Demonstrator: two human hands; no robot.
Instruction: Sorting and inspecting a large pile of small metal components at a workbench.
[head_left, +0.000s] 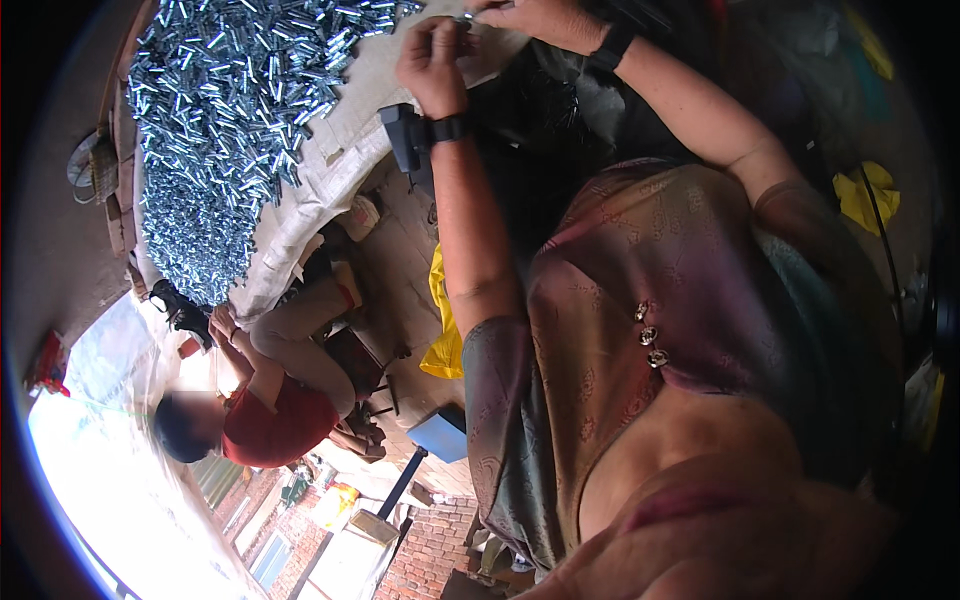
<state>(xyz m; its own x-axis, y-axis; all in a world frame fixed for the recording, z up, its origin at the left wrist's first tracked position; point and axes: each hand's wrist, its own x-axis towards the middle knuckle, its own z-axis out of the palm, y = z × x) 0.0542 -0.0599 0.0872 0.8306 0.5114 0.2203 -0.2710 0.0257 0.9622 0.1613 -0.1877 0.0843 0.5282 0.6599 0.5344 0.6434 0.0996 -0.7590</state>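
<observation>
My left hand (434, 68) is at the top of the view, its fingers curled and pinched together; what they hold, if anything, is hidden. To its right my right hand (548, 20) pinches a small shiny metal piece (467, 17) at its fingertips, close to the left fingers. The view's upper edge cuts off part of the right hand. Left of my hands a large heap of small silvery metal pins (240, 120) lies on a pale cloth-covered surface (345, 150). A black band with a box-like device (402, 135) is at my left wrist, and another black band (612, 46) is on my right.
A co-worker in a red shirt (275, 425) sits at the heap's far end, hands near the pins. A blue-topped stool (440, 435) stands on the floor. Yellow bags (442, 335) lie left and right of me. Dark plastic (520, 130) lies below my hands.
</observation>
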